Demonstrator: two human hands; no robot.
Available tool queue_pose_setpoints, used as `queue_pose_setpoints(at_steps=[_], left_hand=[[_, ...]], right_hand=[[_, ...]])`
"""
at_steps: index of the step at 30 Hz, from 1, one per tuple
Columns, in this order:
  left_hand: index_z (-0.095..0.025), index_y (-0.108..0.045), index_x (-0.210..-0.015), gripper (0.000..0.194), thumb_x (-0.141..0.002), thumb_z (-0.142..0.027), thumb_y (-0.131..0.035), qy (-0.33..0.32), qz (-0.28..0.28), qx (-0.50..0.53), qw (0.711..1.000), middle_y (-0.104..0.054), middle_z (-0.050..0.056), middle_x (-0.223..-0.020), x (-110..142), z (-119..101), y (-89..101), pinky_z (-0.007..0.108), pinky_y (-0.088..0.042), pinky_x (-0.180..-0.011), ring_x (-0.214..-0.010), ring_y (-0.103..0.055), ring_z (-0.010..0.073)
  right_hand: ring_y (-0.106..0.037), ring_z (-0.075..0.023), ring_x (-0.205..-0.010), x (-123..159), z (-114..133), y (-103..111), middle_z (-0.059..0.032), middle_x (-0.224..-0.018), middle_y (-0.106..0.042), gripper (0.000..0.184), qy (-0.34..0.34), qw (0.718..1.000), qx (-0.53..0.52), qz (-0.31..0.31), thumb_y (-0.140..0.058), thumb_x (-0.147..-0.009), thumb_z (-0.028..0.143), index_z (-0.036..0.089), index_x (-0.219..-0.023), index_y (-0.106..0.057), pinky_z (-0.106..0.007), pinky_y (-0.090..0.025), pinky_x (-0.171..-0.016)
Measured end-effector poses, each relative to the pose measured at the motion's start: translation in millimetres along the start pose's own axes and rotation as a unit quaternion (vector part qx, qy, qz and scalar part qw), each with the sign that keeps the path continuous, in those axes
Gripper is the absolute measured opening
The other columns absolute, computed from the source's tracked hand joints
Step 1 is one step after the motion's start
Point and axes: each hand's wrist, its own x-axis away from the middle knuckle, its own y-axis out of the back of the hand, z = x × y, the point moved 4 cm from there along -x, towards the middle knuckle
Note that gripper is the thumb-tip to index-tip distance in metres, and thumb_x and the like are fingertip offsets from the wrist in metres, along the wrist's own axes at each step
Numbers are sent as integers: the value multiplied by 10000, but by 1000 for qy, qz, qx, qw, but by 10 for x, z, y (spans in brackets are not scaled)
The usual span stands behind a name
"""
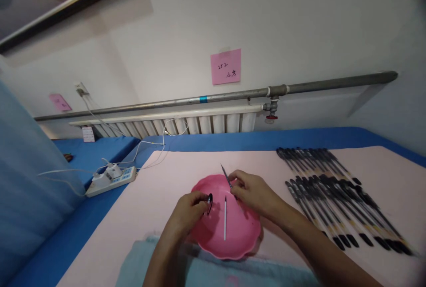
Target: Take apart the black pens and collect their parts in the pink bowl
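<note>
Over a pink scalloped bowl (244, 233), both hands work close together. My left hand (187, 212) is closed on a small black piece (210, 204) that looks like a pen cap; my fingers hide part of it. Between the thumb and fingers of my right hand (253, 191) is a slim dark pen (225, 173), its pointed end tilted up and to the left. A white refill (225, 221) with a dark tip lies in the bowl, between the two hands and touching neither.
Many black-capped pens (333, 194) lie in two rows at the right on a pink sheet (159, 198). A power strip (113, 180) with plugs and white cables is at the left. Light blue cloth (199, 273) lies before the bowl. A radiator (213, 123) and pipe run behind.
</note>
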Motion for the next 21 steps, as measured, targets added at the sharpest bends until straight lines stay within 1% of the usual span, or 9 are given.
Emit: queue_pose_setpoints(at_steps=[5, 8, 10, 13, 15, 17, 19, 21], left_hand=[[-183, -718, -706, 169, -674, -171, -552, -2, 2, 26, 1000, -594, -11, -562, 4, 22, -7, 202, -308, -491, -514, -461, 99], [-166, -728, -748, 158, -655, -180, -601, 2, -13, 43, 999, -635, 14, -604, 1, 21, -6, 205, -339, -502, -529, -493, 108], [-150, -719, -819, 199, -661, -219, -620, 6, -28, 61, 998, -640, 21, -620, -2, -2, 1, 206, -330, -463, -482, -473, 98], [-144, -678, -853, 255, -715, -342, -595, -5, -40, 113, 993, -577, -13, -590, 4, -80, 2, 197, -271, -390, -390, -363, 60], [-145, -649, -796, 278, -721, -409, -601, -20, -28, 181, 983, -526, -36, -578, 17, -140, -16, 185, -246, -372, -383, -316, 42], [-136, -623, -720, 293, -692, -427, -652, -26, -11, 260, 965, -498, -45, -567, 32, -179, -45, 169, -229, -365, -385, -298, 27], [-119, -628, -708, 291, -647, -390, -716, -15, -3, 329, 944, -496, -46, -550, 43, -188, -78, 158, -211, -355, -376, -292, 16], [-97, -651, -728, 286, -608, -333, -759, -2, -10, 366, 931, -490, -47, -515, 46, -182, -104, 153, -204, -345, -367, -304, 16]], right_hand=[[-541, -122, -567, 14, 23, -14, 27, -589, -580, 221, -5, 998, -57, 19, -496, -686, 113, 165, -877, -595, -207, -379, -511], [-515, -117, -533, 19, 19, -30, 47, -528, -538, 216, -22, 990, -133, 42, -518, -665, 114, 163, -860, -596, -210, -366, -497], [-492, -105, -512, 23, 23, -64, 56, -511, -525, 213, -23, 977, -198, 74, -535, -653, 116, 159, -850, -603, -206, -351, -489], [-453, -80, -475, 44, 48, -146, 58, -509, -530, 186, -5, 955, -263, 137, -540, -650, 130, 160, -814, -620, -194, -316, -463], [-427, -73, -447, 66, 54, -207, 63, -484, -522, 199, -5, 947, -276, 163, -529, -641, 125, 168, -808, -629, -191, -298, -448], [-420, -72, -436, 94, 59, -266, 64, -473, -521, 241, -9, 945, -274, 180, -513, -629, 105, 176, -819, -642, -192, -291, -443], [-440, -76, -455, 122, 72, -318, 54, -502, -548, 262, -5, 942, -271, 198, -500, -624, 85, 185, -809, -656, -195, -306, -456], [-464, -81, -486, 141, 88, -353, 41, -544, -578, 258, 6, 940, -269, 210, -491, -631, 75, 190, -785, -663, -201, -334, -482]])
